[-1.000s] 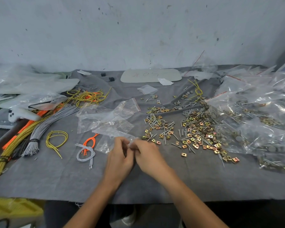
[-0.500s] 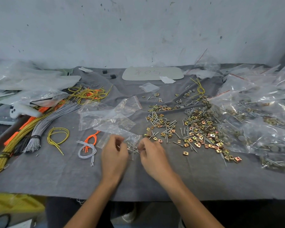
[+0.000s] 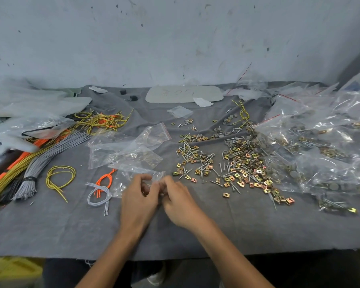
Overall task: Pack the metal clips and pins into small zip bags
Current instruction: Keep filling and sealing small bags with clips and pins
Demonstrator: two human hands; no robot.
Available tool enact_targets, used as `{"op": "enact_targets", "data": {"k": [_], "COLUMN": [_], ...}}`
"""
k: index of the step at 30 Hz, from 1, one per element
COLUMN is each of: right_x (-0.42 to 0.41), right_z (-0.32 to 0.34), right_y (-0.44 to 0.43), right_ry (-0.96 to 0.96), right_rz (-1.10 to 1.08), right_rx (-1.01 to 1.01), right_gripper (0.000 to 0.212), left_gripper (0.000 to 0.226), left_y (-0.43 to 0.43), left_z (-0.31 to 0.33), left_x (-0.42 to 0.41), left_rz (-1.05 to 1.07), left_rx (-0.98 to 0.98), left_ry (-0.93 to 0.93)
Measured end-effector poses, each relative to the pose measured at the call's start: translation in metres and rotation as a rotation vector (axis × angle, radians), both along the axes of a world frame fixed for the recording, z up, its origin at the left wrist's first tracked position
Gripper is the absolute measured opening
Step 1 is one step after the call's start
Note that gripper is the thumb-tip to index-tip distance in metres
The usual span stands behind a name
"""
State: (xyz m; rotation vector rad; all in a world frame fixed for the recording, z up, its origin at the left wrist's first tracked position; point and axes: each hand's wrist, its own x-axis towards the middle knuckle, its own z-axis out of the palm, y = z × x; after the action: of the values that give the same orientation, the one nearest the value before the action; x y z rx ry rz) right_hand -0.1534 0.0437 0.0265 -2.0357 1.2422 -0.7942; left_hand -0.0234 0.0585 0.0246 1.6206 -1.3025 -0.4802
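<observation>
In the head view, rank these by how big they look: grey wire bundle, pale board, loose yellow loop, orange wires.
The grey wire bundle and pale board: about alike, and the board lies farther back, so no ranking.
Then the yellow loop.
Smallest: orange wires, slightly smaller than the loop.

Small packing workshop, by the look of it: grey cloth (image 3: pixel 216 231) over bench, scuffed bare wall (image 3: pixel 175 38) at 12 o'clock, loose clips and pins (image 3: pixel 243 163) heaped at 2, wire bundles (image 3: pixel 40 159) at 9, filled bags (image 3: pixel 324 146) at 3.
</observation>
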Motion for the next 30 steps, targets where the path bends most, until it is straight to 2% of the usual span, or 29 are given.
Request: {"op": "enact_targets", "data": {"k": [2, 7, 9, 11, 13, 17, 19, 25, 30], "right_x": [-0.002, -0.009, -0.011, -0.013, -0.017, -0.027, -0.036, -0.091, -0.145], "right_z": [0.000, 0.006, 0.008, 0.009, 0.008, 0.011, 0.013, 0.038, 0.055], "right_y": [0.001, -0.001, -0.002, -0.004, -0.004, -0.002, -0.006, -0.058, -0.122], "right_ry": [0.041, -0.214, -0.141, 0.052, 0.098, -0.144, -0.225, -0.030, 0.103], "right_rz": [0.025, -0.030, -0.027, -0.021, -0.018, 0.027, 0.016, -0.144, -0.296], "right_rx": [0.014, 0.206, 0.173, 0.025, -0.014, 0.225, 0.280, 0.098, 0.070], "right_gripper": [0.024, 0.038, 0.035, 0.033, 0.032, 0.034, 0.033, 0.010, 0.015], "left_gripper": [0.028, 0.044, 0.046, 0.043, 0.043, 0.048, 0.047, 0.047, 0.044], "left_y": [0.003, 0.008, 0.008, 0.008, 0.008, 0.007, 0.008, 0.010, 0.010], "left_z": [0.001, 0.003, 0.004, 0.003, 0.002, 0.000, 0.002, 0.007, 0.011], "left_x": [0.001, -0.001, -0.003, -0.004, -0.005, -0.008, -0.010, -0.013, -0.016], "left_rz": [-0.027, -0.090, -0.089, -0.064, -0.056, -0.111, -0.122, -0.115, -0.123], "left_rx": [0.010, 0.017, 0.042, 0.040, 0.028, 0.024, 0.020, 0.044, 0.132], "left_ry": [0.008, -0.067, -0.113, -0.206, -0.275, -0.356, -0.385, -0.397, -0.392]}}
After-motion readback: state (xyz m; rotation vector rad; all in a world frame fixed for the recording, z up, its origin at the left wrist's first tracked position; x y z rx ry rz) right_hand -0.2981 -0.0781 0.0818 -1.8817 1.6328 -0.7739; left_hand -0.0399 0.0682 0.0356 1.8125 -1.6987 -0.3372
